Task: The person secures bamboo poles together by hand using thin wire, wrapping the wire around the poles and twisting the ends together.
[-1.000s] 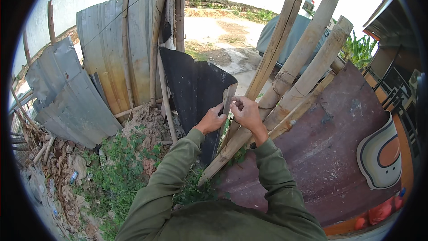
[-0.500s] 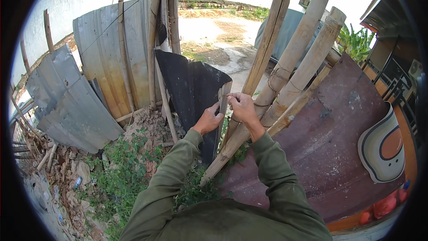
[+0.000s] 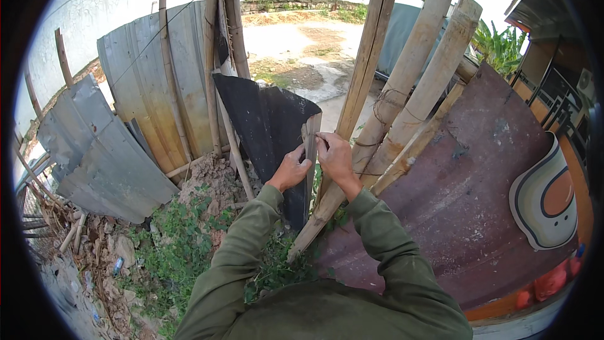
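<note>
A black sheet panel (image 3: 267,110), pointed at its lower end, stands in front of me with a narrow wooden post (image 3: 311,129) along its right edge. My left hand (image 3: 291,169) is closed against the post's left side, thumb toward the wood. On the other side my right hand (image 3: 338,158) is closed, its thumb and forefinger pinched at the post's right edge a little below the top. Whatever lies between those fingertips is too small to make out. Just right of my hands lean thick bamboo poles (image 3: 412,79), bound with thin wire (image 3: 387,106).
A dark red sheet (image 3: 434,214) slopes at the right, with a patterned mat (image 3: 544,198) on it. Grey corrugated sheets (image 3: 107,145) stand at the left. Green weeds (image 3: 173,245) and rubble (image 3: 116,245) cover the ground below. A split pole (image 3: 368,50) rises beyond my right hand.
My view has shifted slightly. The right hand sits a little lower on the post, its fingers more curled. The left hand keeps its place against the wood.
</note>
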Demonstrator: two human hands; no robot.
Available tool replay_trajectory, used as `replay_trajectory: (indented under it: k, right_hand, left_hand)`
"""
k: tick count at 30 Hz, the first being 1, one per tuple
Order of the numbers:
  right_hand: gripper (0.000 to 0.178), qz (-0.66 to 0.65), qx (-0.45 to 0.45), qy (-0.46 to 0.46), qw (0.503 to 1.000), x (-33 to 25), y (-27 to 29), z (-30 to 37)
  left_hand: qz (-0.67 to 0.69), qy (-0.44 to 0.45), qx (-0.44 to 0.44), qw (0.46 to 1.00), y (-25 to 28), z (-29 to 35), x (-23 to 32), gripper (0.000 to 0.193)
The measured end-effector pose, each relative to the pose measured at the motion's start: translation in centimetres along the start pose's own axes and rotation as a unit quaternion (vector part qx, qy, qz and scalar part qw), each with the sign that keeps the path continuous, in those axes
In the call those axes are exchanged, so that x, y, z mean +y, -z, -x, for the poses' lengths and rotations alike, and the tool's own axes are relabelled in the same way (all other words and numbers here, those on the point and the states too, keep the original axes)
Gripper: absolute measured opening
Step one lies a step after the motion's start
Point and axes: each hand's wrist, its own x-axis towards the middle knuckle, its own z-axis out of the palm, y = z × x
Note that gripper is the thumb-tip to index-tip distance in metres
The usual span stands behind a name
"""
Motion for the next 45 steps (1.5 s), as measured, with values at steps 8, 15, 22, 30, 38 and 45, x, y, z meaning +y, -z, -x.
replay_trajectory:
  k: [8, 15, 22, 30, 38, 45]
  right_hand:
    - [0.016, 0.032, 0.006, 0.033, 0.999, -1.5, 0.3, -0.4]
    - [0.021, -0.036, -0.040, -0.063, 0.997, -0.2, 0.4, 0.9]
    - [0.022, -0.019, -0.024, -0.066, 0.997, -0.3, 0.6, 0.2]
    - [0.023, -0.038, -0.030, -0.055, 0.997, -0.5, 0.3, -0.4]
    - [0.024, -0.136, -0.056, -0.131, 0.981, -1.0, 1.1, -0.9]
    - [0.022, -0.078, -0.079, -0.102, 0.989, -1.2, 2.1, -0.9]
  left_hand:
    - [-0.005, 0.016, -0.013, 1.000, -0.2, -0.3, 0.5, 0.057]
    - [0.008, 0.005, -0.003, 1.000, -0.3, -0.1, -0.5, 0.055]
    - [0.026, 0.012, 0.002, 1.000, -0.2, -0.1, -0.3, 0.053]
    - [0.005, 0.016, 0.003, 1.000, -0.1, 0.1, 0.2, 0.054]
    - [0.006, 0.012, 0.007, 1.000, -0.4, 0.1, 0.4, 0.054]
    - [0.010, 0.017, 0.012, 1.000, -0.7, 0.3, 0.3, 0.057]
